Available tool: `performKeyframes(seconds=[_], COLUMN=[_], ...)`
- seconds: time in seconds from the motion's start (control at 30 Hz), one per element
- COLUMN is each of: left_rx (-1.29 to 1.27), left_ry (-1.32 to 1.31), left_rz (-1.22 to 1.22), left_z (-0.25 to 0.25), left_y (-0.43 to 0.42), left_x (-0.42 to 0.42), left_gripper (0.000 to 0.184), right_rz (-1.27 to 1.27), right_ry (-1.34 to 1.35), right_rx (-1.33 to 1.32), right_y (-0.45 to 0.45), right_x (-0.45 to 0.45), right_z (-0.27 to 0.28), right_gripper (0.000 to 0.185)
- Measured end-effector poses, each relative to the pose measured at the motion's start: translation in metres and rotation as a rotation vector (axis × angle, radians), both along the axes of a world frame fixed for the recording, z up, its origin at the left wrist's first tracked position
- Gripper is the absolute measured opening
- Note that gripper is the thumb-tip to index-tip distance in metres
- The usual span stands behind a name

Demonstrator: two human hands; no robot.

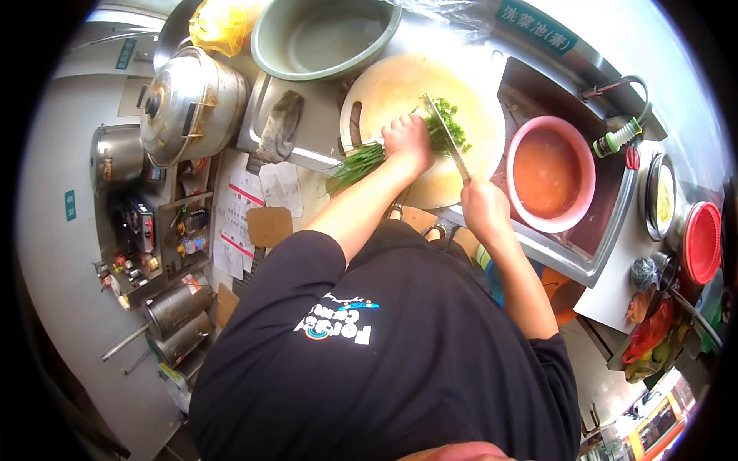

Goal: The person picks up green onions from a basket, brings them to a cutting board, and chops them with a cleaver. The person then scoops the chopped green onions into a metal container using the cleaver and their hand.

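Beside the stainless-steel sink (613,244) with its pink basin (547,225), a round cutting board (392,84) carries slender green stalks (360,164) and chopped greens (457,115). The left hand (407,143) presses down with its grip closed over the stalks; the right hand (485,206) has its grip wrapped round the handle of a knife (447,135), blade beside the chopped pile. Slicing appears well underway; another cut would call for drawing the left fingertips back and feeding the bundle toward the blade.

Metal knife blade (448,140), smooth chopping board (394,86)
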State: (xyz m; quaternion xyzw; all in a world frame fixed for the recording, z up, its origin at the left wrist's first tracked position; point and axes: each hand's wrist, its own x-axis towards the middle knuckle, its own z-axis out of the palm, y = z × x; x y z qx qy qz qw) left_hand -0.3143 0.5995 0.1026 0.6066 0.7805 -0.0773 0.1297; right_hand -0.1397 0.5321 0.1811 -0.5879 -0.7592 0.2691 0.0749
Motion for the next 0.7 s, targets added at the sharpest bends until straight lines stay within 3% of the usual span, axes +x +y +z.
performKeyframes(seconds=[0.23,0.3,0.53,0.7], left_rx=[0.098,0.066,0.051,0.081], left_ry=[0.033,0.007,-0.007,0.0], left_rz=[-0.07,-0.071,-0.056,-0.007], left_z=[0.003,0.002,0.012,0.001], left_y=[-0.006,-0.011,-0.007,-0.003], left_x=[-0.002,-0.002,-0.001,0.001], left_gripper=[0.063,0.066,0.051,0.052], right_rz=[-0.011,-0.001,-0.006,0.007], right_ry=[0.023,0.07,0.079,0.007], right_rx=[0.05,0.037,0.017,0.001], right_y=[0.051,0.056,0.012,-0.002], right_x=[-0.033,-0.026,-0.001,0.003], right_z=[-0.054,-0.048,0.02,0.004], right_gripper=[0.021,0.025,0.02,0.019])
